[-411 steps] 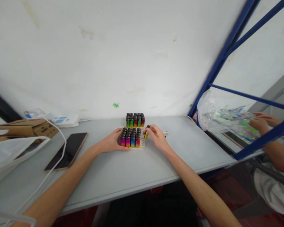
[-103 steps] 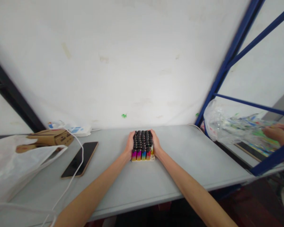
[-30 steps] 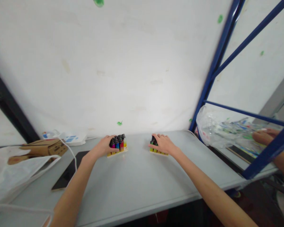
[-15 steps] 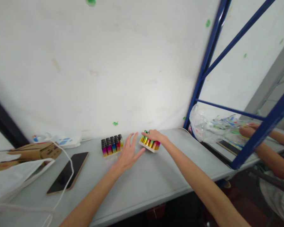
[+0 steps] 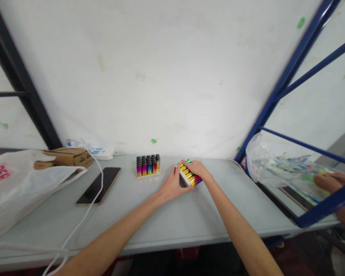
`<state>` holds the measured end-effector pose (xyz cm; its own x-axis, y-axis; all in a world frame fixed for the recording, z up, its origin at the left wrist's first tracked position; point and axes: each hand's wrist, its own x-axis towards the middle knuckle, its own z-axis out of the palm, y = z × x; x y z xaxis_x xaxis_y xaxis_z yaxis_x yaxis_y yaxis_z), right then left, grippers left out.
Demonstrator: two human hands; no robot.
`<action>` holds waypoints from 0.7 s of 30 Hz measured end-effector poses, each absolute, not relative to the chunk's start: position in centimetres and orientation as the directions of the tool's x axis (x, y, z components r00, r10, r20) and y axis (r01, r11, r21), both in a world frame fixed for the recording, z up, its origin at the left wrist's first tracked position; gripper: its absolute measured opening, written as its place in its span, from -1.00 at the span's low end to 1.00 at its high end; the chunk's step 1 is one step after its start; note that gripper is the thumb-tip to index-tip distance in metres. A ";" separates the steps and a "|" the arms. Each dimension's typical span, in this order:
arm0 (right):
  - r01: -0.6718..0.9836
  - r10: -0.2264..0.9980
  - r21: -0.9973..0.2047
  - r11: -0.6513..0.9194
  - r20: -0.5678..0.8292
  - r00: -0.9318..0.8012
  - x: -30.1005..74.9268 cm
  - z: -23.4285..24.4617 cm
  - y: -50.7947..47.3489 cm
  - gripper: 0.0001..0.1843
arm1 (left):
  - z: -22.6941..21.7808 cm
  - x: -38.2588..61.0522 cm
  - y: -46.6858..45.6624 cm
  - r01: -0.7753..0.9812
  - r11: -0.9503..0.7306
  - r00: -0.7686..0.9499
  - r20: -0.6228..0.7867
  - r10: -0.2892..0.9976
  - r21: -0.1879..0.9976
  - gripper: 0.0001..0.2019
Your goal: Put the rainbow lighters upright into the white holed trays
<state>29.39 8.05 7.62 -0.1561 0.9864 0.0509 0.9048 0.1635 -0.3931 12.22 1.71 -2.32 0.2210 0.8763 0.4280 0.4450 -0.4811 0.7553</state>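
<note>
A tray of lighters [image 5: 191,177] with shiny rainbow-coloured bodies lies tipped over on the grey table, its pale base turned toward the left. My right hand [image 5: 197,168] is closed over the lighters from the right, hiding part of them. At the base side is my left hand [image 5: 174,184], its fingers and thumb curved around the tray's edges. To the left, a second tray of lighters [image 5: 148,166] stands upright, black tops up, with neither hand on it.
On the left of the table [image 5: 149,230] lie a phone [image 5: 99,186], a white cable [image 5: 83,222], a plastic bag [image 5: 20,188], a cardboard box [image 5: 71,156] and a power strip [image 5: 103,153]. Beyond a blue metal frame [image 5: 276,96], another person's hand [image 5: 330,181] handles clear plastic packaging [image 5: 284,165].
My left hand has moved right, from open beside the tray to curved around its base. The tray has tipped and turned under my right hand. The camera view has swung left.
</note>
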 end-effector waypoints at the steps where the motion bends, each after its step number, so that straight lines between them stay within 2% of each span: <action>1: 0.905 0.989 -0.399 0.145 0.043 -0.140 29.4 7.3 7.8 -0.34 | -1.9 12.2 1.7 0.437 -0.494 0.233 0.435 0.870 0.752 0.26; 4: 0.868 0.986 -0.475 0.148 0.137 -0.093 29.4 6.2 6.7 -0.48 | -0.9 11.7 2.0 0.433 -0.526 0.281 0.445 0.850 0.732 0.16; 7: 0.815 0.956 -0.522 0.252 0.264 -0.127 29.4 5.2 6.0 -0.61 | -0.6 11.1 2.8 0.444 -0.560 0.324 0.457 0.828 0.700 0.11; 9: 0.812 0.953 -0.508 0.287 0.236 -0.189 29.3 4.9 6.0 -0.61 | -0.6 10.6 3.2 0.442 -0.577 0.349 0.461 0.816 0.687 0.11; 13: 0.811 0.968 -0.528 0.250 0.111 -0.226 28.9 4.9 6.4 -0.44 | -1.0 9.6 3.8 0.420 -0.573 0.371 0.443 0.816 0.704 0.23; 16: 0.836 0.968 -0.489 0.250 0.119 -0.220 28.6 4.5 6.6 -0.45 | -1.3 8.8 4.2 0.397 -0.558 0.390 0.416 0.821 0.729 0.31; 21: 0.884 0.943 -0.333 0.329 0.156 -0.293 29.1 3.8 6.5 -0.56 | -1.4 8.2 4.3 0.371 -0.561 0.401 0.417 0.816 0.740 0.30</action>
